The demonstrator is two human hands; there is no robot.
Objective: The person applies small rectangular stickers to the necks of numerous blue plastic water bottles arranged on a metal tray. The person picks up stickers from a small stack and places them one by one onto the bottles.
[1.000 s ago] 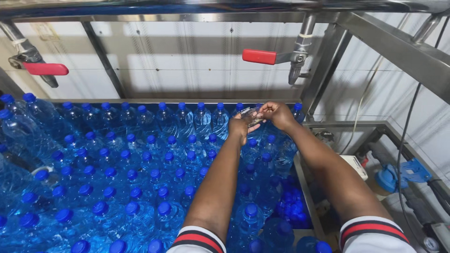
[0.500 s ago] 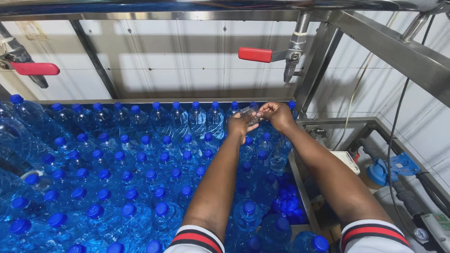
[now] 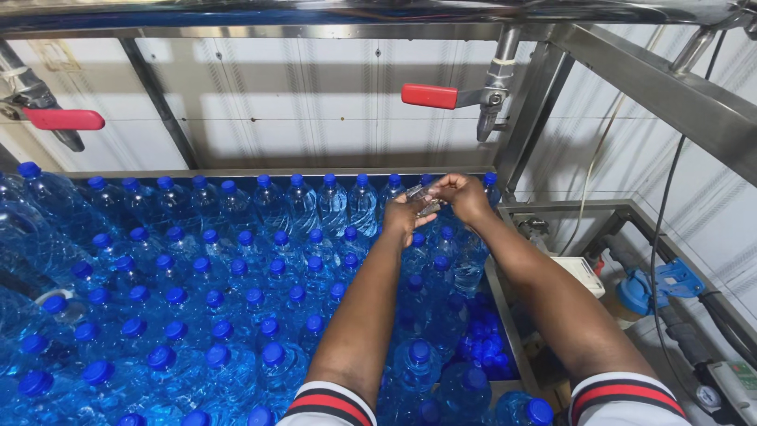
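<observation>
1. Hands first: the left hand (image 3: 404, 211) and right hand (image 3: 461, 195) meet at arm's length, over the far right corner of a steel tray (image 3: 505, 315).
2. Since a second ago the view has swung a little, yet both hands have stayed together at the same spot, so the fiddling goes on there.
3. Below and to the left of the hands, blue-capped water bottles (image 3: 236, 292) stand packed upright, filling the tray.
4. Above the right hand hangs a metal tap with a red lever (image 3: 430, 95); another red lever (image 3: 63, 119) sits far left.
5. Fingers of both hands are pinched together on a small clear plastic piece (image 3: 422, 196), held just above the bottle caps; its exact kind cannot be told.
</observation>
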